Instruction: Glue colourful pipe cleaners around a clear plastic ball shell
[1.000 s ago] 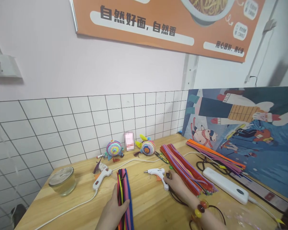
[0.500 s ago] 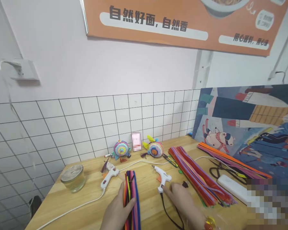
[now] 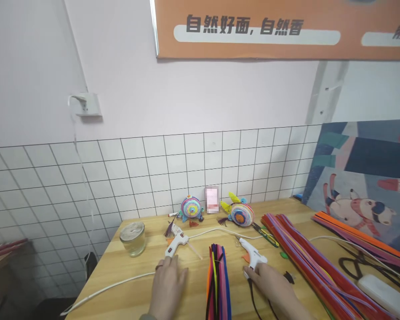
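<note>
My left hand [image 3: 168, 284] lies flat on the wooden table [image 3: 193, 284], fingers apart, its tips just short of the handle of a white glue gun [image 3: 176, 242]. My right hand [image 3: 270, 284] rests at the handle of a second white glue gun [image 3: 251, 255], fingers curled against its grip. Between my hands lies a bundle of mixed-colour pipe cleaners [image 3: 218, 280]. Whether the right hand truly grips the gun is unclear.
A glass jar [image 3: 132, 238] stands at the left. Two pipe-cleaner fish figures [image 3: 190, 209] [image 3: 242, 214] sit by the tiled wall. A long red pipe-cleaner bundle [image 3: 313, 262], scissors [image 3: 353, 266], a white power strip [image 3: 386, 295] and a painted board [image 3: 363, 186] fill the right.
My left hand left the mixed pipe-cleaner bundle and moved left toward the left glue gun. The view swung left. My right hand stays at the right glue gun.
</note>
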Demonstrator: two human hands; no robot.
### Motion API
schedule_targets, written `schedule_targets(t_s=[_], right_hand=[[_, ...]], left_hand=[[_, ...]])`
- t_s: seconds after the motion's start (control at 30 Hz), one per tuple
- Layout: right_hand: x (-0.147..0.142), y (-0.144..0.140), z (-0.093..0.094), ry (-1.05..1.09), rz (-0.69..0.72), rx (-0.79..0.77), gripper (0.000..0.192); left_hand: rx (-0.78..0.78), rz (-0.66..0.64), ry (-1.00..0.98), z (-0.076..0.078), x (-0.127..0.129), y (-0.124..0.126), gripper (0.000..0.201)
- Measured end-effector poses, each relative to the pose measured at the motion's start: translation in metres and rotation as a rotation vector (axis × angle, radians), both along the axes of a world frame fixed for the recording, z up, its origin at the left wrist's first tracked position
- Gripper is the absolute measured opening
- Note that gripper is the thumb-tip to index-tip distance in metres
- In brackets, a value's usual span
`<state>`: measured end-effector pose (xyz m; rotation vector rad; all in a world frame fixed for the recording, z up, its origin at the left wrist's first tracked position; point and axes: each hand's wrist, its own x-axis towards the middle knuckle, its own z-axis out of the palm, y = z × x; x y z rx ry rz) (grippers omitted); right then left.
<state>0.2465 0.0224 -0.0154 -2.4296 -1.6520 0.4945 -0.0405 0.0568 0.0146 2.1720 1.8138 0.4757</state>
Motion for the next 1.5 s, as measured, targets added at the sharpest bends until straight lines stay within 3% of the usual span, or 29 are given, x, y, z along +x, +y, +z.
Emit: schedule_targets(t_s=[0.1, 0.23, 0.43, 0.63, 0.9, 1.03, 1.17, 1.33, 1.5], right_hand=[[0.003, 0.0, 0.0, 0.004, 0.003, -0.017, 0.044], [0.002, 0.001, 0.007, -0.039, -0.017, -0.01, 0.041], [-0.02, 0.002, 0.019, -0.046, 0.063, 0.067, 0.033], [-0.039, -0.003, 0.012, 0.026, 0.145, 0.113, 0.028], [-0.008, -0.018, 0.008, 0.068, 0.087, 0.101, 0.027], [0.005, -0.029, 0.012, 0.112, 0.069, 0.112, 0.028], [-0.017, -0.033, 0.009, 0.239, 0.096, 0.113, 0.022], [-0.07, -0.031, -0.004, 0.526, 0.102, 0.001, 0.023], [-0.093, -0.028, 0.001, 0.723, 0.205, 0.185, 0.033]], left_hand=[[0.039, 0.091, 0.118, -0.001, -0.032, 0.012, 0.032], [0.044, 0.092, 0.185, -0.012, -0.053, 0.017, 0.024], [0.079, 0.059, 0.171, -0.017, -0.042, 0.026, 0.026], [0.054, 0.16, 0.182, -0.017, -0.018, 0.055, 0.032], [0.021, 0.19, 0.164, -0.021, -0.021, 0.07, 0.024], [0.038, 0.165, 0.069, -0.012, -0.028, 0.062, 0.031], [0.048, 0.125, -0.099, -0.005, -0.013, 0.035, 0.052], [-0.248, -0.047, -0.389, -0.016, 0.033, -0.014, 0.054], [-0.371, -0.192, -0.669, -0.022, 0.06, -0.033, 0.044]])
